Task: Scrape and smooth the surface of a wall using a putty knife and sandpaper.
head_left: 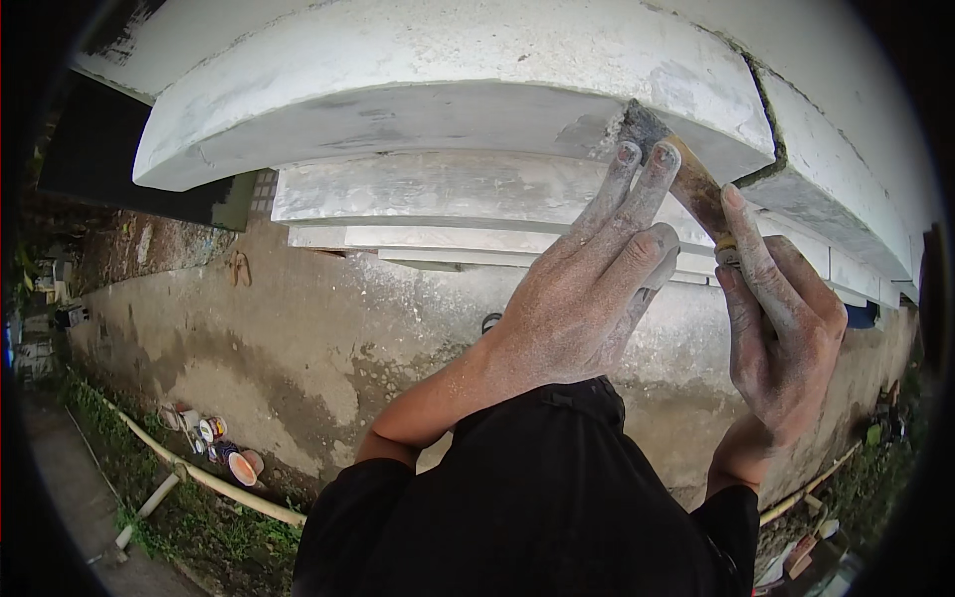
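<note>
A putty knife with a worn wooden handle (701, 199) and a dark, crusted blade (642, 127) lies against the underside of a white plastered ledge (448, 109). My right hand (791, 333) grips the handle near its lower end, fingers curled round it. Two outstretched fingers of my left hand (592, 289) rest on the tool where the blade meets the handle, with the other fingers partly bent. White dust coats both hands. Rough, flaky plaster shows beside the blade tip, and a grey smoothed patch lies just left of it.
Below the ledge run more white stepped mouldings (398, 194). A dark crack (766, 109) splits the ledge at right. Far below are a stained concrete floor (288, 338), sandals (239, 269), several buckets (244, 466) and a pale pole (239, 495) along grass.
</note>
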Motion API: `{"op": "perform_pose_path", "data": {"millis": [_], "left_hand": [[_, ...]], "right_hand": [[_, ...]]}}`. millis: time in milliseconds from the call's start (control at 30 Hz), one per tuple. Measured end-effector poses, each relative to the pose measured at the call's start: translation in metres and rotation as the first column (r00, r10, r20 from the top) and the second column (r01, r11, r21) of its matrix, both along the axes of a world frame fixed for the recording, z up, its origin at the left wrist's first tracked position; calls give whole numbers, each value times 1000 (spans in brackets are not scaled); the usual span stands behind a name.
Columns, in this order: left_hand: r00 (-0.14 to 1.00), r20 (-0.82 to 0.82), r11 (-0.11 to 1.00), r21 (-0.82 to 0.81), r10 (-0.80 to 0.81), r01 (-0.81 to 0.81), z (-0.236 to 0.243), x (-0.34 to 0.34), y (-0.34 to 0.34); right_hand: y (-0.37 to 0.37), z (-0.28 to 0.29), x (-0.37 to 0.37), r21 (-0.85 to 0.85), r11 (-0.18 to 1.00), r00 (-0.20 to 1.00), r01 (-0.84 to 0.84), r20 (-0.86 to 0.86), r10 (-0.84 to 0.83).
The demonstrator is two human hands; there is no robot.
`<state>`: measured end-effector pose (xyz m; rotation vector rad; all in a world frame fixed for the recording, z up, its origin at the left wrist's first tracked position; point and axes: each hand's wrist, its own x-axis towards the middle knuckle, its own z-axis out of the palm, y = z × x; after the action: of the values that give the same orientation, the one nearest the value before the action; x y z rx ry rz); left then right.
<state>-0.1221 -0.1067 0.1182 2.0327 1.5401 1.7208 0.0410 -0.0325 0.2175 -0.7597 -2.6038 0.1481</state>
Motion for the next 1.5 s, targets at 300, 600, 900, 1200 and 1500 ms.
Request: {"op": "perform_pose_path", "data": {"millis": [300,600,900,1200,1500], "left_hand": [[994,39,993,-65,-98,100,7,3,-6],[1000,1,993,-114,23,-23,3,-10,-21],[996,-34,993,-82,-84,81,5,0,-7],[994,70,988,-136,89,-79,11,-10,-34],[967,239,990,-129,83,-53,-4,10,-34]], "right_hand": [[-6,-4,10,-20,999,996,30,-87,-31],[-22,-7,-21,-109,994,997,2,-73,-10],[-13,-8,-2,-11,995,991,97,-93,-97],[-16,-13,-34,-171,983,986,-66,-162,38],[-4,-46,2,-343,929,946,-143,-322,27]]}}
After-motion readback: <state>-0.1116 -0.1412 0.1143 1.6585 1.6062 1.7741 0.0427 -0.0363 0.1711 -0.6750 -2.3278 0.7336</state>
